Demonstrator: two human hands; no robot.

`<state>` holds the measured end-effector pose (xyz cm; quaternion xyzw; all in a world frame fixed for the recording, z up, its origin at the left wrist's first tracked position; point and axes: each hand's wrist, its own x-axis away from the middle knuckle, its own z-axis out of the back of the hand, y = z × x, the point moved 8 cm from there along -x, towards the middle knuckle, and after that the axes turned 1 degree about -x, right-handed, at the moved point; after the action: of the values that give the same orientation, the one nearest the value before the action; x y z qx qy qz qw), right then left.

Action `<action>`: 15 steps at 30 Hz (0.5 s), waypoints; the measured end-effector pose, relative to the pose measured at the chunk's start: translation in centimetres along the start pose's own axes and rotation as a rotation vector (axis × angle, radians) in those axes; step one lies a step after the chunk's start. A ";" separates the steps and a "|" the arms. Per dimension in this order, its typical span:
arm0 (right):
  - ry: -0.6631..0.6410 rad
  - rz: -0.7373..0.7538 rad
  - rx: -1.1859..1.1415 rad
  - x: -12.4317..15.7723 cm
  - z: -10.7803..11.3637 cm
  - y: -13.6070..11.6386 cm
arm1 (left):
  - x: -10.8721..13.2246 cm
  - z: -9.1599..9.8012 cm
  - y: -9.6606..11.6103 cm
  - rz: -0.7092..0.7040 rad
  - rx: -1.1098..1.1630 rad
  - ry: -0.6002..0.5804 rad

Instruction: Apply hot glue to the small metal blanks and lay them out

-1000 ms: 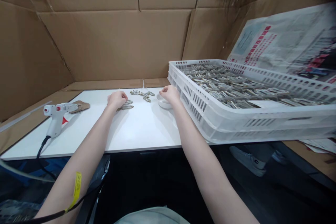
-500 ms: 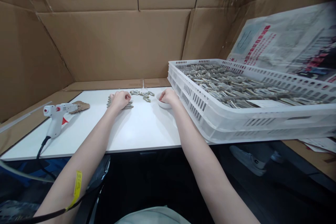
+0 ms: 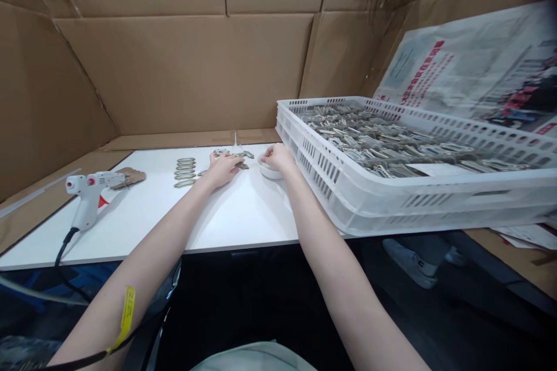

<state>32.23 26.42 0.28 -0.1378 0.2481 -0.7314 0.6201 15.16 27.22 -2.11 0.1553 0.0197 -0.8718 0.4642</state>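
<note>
My left hand reaches over a loose pile of small oval metal pieces, fingers spread and touching them. It hides part of the pile. To its left, more oval metal pieces lie in a neat column on the white table, and others are partly covered by my left hand and wrist. My right hand dips into a small white bowl with its fingertips pinched together. Whatever sits in the bowl or between those fingertips is too small to make out.
A white glue gun stands at the left, its nozzle over a brown cardboard scrap. At the right a big white plastic crate holds many similar pieces. Cardboard walls enclose the table.
My left hand has moved right, from the column of pieces to the loose pile, uncovering the column. My right hand stays at the bowl. The view has shifted slightly.
</note>
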 end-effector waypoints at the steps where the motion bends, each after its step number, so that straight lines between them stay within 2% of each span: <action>1: 0.005 -0.006 -0.010 0.0 0.0 0.0 | 0.1 0.2 -0.1 0.000 -0.011 0.010; 7: 0.066 0.018 -0.080 0.0 0.4 -0.1 | 0.1 0.3 -0.1 0.005 -0.046 0.041; 15: 0.160 0.228 -0.287 -0.7 0.8 -1.2 | 0.1 0.6 0.2 -0.005 0.060 0.067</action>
<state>31.74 27.06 1.66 -0.1372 0.4125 -0.6222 0.6511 15.14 26.93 -1.55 0.1983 0.0097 -0.8674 0.4563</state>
